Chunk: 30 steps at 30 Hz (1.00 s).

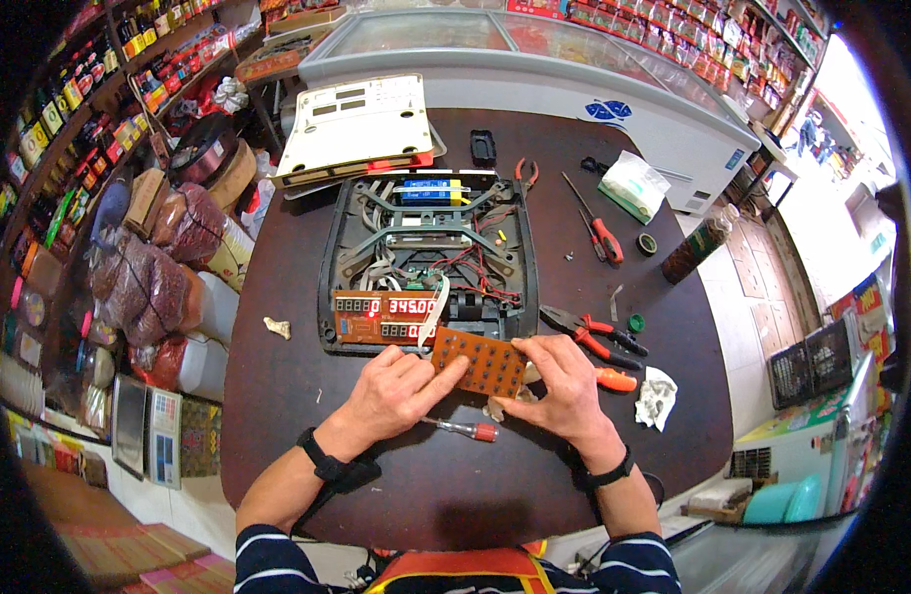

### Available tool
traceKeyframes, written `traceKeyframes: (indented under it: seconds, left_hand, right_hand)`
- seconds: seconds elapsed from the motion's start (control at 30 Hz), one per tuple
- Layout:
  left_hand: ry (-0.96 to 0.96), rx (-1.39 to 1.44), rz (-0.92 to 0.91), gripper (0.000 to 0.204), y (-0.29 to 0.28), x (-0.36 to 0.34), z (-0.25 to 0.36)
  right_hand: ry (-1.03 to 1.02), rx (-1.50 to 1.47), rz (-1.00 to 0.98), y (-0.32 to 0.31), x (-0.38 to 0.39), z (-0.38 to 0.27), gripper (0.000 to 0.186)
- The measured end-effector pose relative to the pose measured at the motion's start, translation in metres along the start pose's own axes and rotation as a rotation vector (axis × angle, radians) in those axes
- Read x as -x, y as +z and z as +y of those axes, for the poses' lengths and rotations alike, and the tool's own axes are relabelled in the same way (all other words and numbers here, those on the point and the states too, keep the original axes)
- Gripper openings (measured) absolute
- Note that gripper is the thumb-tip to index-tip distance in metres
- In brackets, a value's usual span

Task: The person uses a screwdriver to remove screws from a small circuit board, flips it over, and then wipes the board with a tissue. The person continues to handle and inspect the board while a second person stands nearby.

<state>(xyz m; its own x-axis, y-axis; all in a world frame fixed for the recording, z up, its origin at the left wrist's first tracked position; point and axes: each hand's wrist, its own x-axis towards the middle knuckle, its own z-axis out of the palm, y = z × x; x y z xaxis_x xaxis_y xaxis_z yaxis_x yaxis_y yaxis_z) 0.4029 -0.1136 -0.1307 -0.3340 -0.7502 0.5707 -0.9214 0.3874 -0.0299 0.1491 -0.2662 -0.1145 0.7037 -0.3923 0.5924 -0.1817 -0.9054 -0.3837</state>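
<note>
An orange-brown circuit board [483, 358] with rows of small dark buttons is held tilted above the near side of the table. My right hand [566, 391] grips its right end between thumb and fingers. My left hand [394, 393] is at its left end, index finger laid on its face and the other fingers curled; its thumb is hidden. A white ribbon cable [435, 309] runs up from the board to the opened electronic scale [525, 297]. The scale's display board [361, 319] shows lit red digits. A small screwdriver [485, 432] with a red-tipped handle lies below the hands.
Right of the scale lie pliers [599, 337], an orange-handled tool [616, 379], a red screwdriver [607, 241], a bottle [700, 245] and crumpled tissue [655, 398]. The scale's pale cover [356, 124] rests at the far left. A chest freezer [564, 94] stands behind the table.
</note>
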Motion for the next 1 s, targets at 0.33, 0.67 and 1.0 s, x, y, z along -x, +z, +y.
traceKeyframes:
  seconds: [0.33,0.67,1.0]
  left_hand:
    - [0.011,-0.008,-0.012,0.057,0.0039,-0.0008,0.0037]
    - [0.004,-0.018,-0.035,0.058,0.0028,-0.0022,0.006]
    - [-0.108,-0.023,0.062,0.064,-0.0011,0.0005,-0.002]
  right_hand:
    - [-0.017,0.011,0.003,0.0016,0.0009,0.0001,0.074]
    - [-0.023,0.011,0.001,0.0021,0.0009,-0.0006,0.075]
    - [-0.006,0.014,0.008,-0.0003,-0.0004,-0.0006,0.075]
